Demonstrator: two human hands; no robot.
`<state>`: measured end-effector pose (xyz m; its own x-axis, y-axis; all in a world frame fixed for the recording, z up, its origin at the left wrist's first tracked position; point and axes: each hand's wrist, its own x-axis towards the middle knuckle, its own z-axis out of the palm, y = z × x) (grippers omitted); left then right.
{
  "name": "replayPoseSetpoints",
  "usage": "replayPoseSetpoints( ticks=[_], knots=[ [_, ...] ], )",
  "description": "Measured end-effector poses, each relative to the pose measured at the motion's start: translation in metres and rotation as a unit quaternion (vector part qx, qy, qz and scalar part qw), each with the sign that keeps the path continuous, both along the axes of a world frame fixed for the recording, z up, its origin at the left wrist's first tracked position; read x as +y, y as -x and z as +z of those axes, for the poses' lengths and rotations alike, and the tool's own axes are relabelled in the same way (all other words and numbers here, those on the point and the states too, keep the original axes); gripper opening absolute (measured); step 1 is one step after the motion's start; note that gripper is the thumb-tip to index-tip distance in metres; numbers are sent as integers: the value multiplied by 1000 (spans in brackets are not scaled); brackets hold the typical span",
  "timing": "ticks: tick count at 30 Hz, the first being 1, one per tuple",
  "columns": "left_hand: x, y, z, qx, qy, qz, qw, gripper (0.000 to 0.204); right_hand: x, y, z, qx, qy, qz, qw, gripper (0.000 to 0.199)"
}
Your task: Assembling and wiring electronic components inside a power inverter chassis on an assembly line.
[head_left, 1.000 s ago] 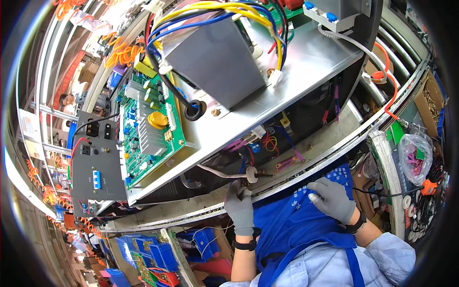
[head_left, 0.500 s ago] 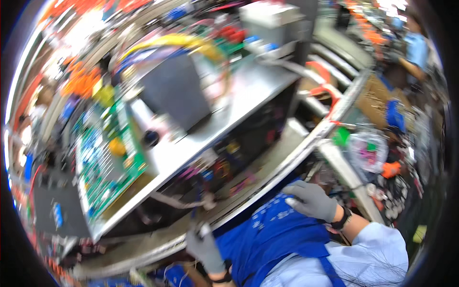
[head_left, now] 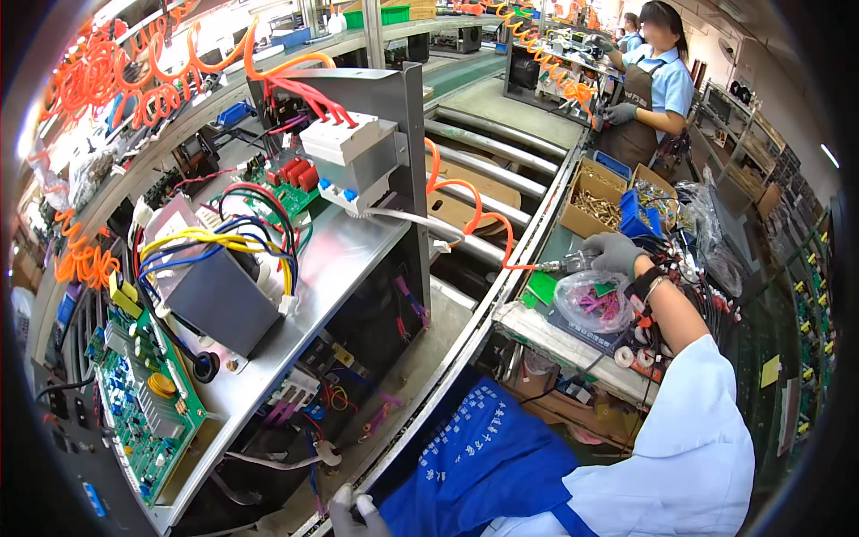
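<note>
Fingers of the right hand (head_left: 616, 252) are now closing around a pneumatic screwdriver (head_left: 565, 264) at the far right, having left the apron; the left hand (head_left: 351, 512) is resting half-curled, empty, near the chassis (head_left: 335, 259).

Your right hand (head_left: 616, 252) wears matt grey knit cloth; screwdriver (head_left: 562, 265) tip is shiny metal w/ orange plastic hose. Chassis plate (head_left: 344, 255) is brushed, semi-gloss metal. Bag (head_left: 592, 301) is clear glossy plastic.

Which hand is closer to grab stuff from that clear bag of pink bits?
Right. The right hand holds a tool just above the clear bag. The left hand is far off, low by the chassis edge.
</note>
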<state>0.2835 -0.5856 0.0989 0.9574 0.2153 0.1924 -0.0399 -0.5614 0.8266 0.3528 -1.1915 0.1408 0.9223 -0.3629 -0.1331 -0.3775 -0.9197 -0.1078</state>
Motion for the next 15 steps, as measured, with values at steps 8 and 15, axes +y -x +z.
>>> replayPoseSetpoints(
  ticks=[8, 15],
  knots=[
    [-44, -5, -8, 56, 89, -30, 994, 25, 16, -49, -11, 115, 121, 31, 985, 46],
    [-66, -19, 5, -13, 27, -90, 996, 18, -3, -31, 18, 73, -44, 83, 993, 40]
  ],
)
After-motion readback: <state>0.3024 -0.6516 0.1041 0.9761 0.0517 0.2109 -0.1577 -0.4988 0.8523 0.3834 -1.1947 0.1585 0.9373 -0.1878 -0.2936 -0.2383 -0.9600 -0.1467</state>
